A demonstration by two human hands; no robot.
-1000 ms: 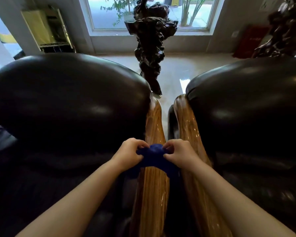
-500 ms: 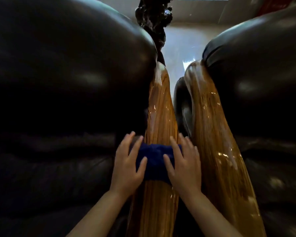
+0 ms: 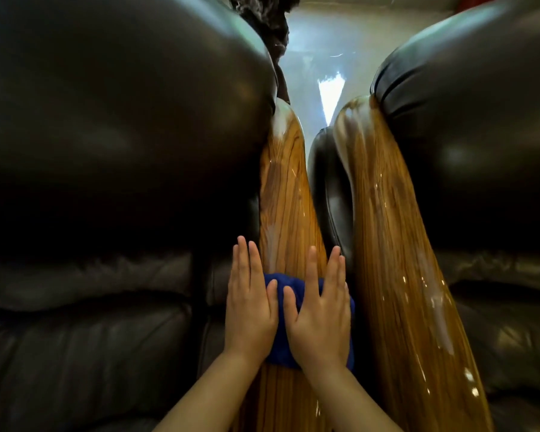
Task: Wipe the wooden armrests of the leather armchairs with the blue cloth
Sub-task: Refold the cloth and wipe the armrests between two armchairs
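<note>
A folded blue cloth (image 3: 279, 350) lies across the glossy wooden armrest (image 3: 286, 194) of the left black leather armchair (image 3: 122, 135). My left hand (image 3: 250, 304) and my right hand (image 3: 321, 310) lie side by side on it. Both palms are flat and pressing the cloth down, with fingers stretched forward along the wood. Most of the cloth is hidden under my hands. The right armchair (image 3: 480, 135) has its own wooden armrest (image 3: 387, 244) just to the right, touched by neither hand.
A narrow gap separates the two armrests, with a black leather side panel (image 3: 331, 198) in it. Beyond the chairs stands a dark carved sculpture (image 3: 268, 23) on a shiny pale floor (image 3: 325, 42).
My hands went from pinching the cloth above the armrest to lying flat on it. They have drawn closer together, and my head has leaned in closer to the armrest.
</note>
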